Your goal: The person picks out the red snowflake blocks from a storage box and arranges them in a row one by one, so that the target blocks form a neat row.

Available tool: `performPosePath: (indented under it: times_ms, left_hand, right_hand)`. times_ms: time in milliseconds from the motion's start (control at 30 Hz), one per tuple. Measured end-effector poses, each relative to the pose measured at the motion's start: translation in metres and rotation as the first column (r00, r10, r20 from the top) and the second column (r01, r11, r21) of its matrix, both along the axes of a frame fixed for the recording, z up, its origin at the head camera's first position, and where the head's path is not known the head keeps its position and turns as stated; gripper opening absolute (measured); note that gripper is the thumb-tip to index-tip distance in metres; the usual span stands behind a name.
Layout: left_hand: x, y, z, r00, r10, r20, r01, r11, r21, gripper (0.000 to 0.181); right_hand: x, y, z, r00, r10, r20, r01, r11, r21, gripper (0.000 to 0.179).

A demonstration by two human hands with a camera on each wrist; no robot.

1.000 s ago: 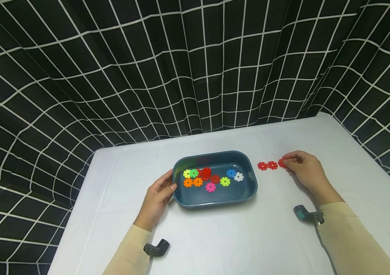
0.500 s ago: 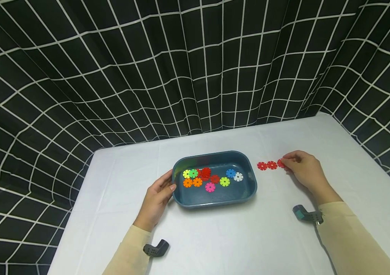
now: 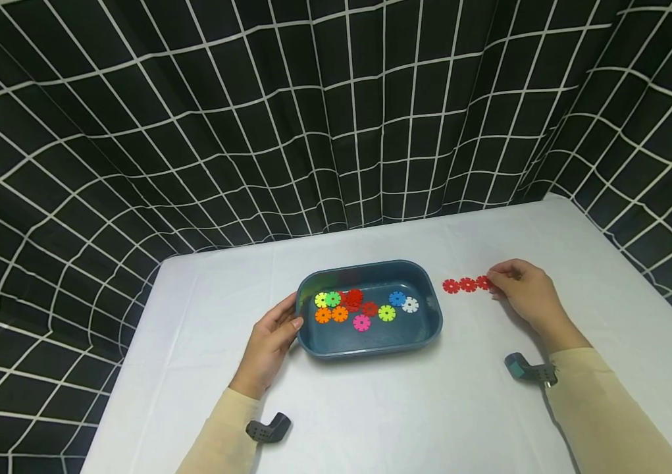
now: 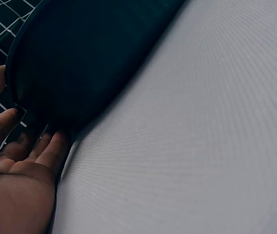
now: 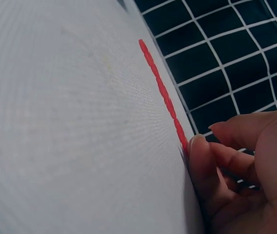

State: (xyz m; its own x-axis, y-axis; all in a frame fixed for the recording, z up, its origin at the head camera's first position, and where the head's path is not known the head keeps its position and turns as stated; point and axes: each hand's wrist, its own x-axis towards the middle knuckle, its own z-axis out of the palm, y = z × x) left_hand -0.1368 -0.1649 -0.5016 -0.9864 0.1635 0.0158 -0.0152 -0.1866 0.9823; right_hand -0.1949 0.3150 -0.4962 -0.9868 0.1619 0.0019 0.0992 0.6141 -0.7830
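At the left end of a dark blue-green plastic tray (image 3: 365,343), my left hand (image 3: 270,339) grips the wall, thumb at the rim and fingers along the outside. Right of the tray, three red notched snowflake discs lie in a row on the white cloth: one at the left (image 3: 451,286), one in the middle (image 3: 468,285) and one at the right end (image 3: 482,282). My right hand (image 3: 525,293) pinches the right-end disc, its fingertips covering part of it. The right wrist view shows the row (image 5: 160,87) edge-on, low and flat, with the thumb at its near end.
Inside the tray lie several more discs: orange (image 3: 323,315), green (image 3: 332,299), red (image 3: 355,297), pink (image 3: 362,322), blue (image 3: 397,299) and white (image 3: 410,305) among them. A black curtain with a white grid (image 3: 336,118) hangs behind the table (image 3: 407,408).
My right hand has brought the right-end red disc slightly left, closing the gap to the middle one. The left hand and tray stay put.
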Motion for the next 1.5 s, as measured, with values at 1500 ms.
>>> performPosePath:
  times_ms: [1500]
  left_hand:
    - [-0.002,0.0,-0.002,1.0,0.003,0.001,-0.003,1.0,-0.007,0.056]
  right_hand:
    - [0.011,-0.013,0.024,0.96,0.228,-0.163,-0.28,0.811,-0.514,0.052]
